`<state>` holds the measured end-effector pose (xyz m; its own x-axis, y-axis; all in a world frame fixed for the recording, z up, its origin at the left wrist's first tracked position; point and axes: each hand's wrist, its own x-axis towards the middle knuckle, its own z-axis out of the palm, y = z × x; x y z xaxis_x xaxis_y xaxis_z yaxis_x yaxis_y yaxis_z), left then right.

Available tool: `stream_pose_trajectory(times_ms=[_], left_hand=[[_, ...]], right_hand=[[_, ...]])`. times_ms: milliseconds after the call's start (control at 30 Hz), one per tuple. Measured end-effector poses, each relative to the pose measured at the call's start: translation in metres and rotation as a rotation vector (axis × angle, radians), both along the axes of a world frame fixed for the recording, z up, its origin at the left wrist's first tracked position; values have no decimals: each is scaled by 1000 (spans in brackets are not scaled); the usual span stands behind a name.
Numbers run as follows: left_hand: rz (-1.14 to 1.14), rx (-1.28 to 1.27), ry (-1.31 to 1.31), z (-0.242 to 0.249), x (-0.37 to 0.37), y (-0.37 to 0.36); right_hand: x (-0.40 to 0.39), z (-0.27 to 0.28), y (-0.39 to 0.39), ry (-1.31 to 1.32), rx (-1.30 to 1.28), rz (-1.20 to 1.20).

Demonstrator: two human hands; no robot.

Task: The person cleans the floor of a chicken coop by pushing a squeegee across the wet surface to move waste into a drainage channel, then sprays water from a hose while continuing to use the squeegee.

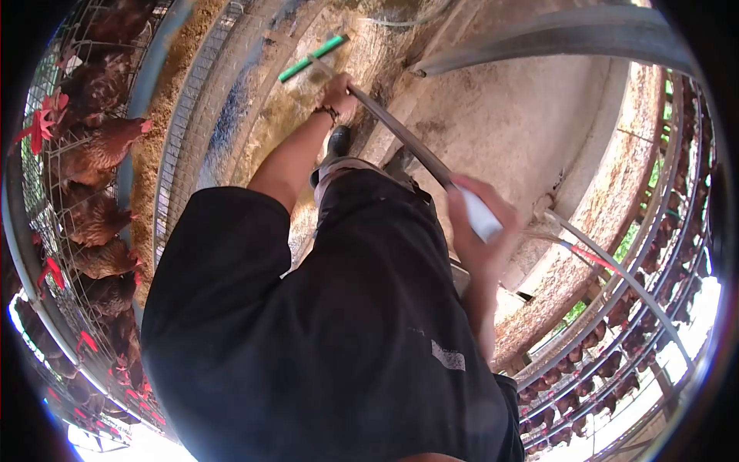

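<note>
A long-handled floor squeegee (404, 138) with a green head slants across my view, its head on the wet, stained ground at the upper left. My left hand (339, 96), with a dark band at the wrist, is closed around the shaft a short way above the head. Farther up, my right hand (485, 223) grips the handle near its white end; this hand is slightly blurred. A dark boot (339, 142) shows just below my left hand.
Brown hens (100, 154) stand in wire cages at the left, behind a feed trough (146, 169). More caged hens (608, 366) line the right. A pale concrete floor (493, 115) spreads at the upper right, with a grey beam (570, 35) above it. A thin pole (627, 277) slants at the right.
</note>
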<state>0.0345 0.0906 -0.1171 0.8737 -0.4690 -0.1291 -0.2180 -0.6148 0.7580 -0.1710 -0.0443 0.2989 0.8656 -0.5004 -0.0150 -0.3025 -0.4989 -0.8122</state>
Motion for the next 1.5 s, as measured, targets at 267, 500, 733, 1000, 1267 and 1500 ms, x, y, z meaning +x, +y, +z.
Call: stream_pose_trajectory(times_ms=[267,500,733,1000,1267,1500], left_hand=[[62,-32,-222,7,-13,-11],[23,-249,-197,40,-65,-12],[-432,-368,-17,110,-61,-11],[-183,-172,-52,37,3,-18],[-248,-140,117,8,-29,-27],[-337,-179,-86,99,-71,-22]], right_hand=[[11,-68,10,80,30,24],[2,-15,2,78,-36,175],[1,55,-6,-104,-154,187],[9,-36,-5,-12,-48,131],[7,-25,-11,22,-15,210],[2,43,-17,-3,-152,273]])
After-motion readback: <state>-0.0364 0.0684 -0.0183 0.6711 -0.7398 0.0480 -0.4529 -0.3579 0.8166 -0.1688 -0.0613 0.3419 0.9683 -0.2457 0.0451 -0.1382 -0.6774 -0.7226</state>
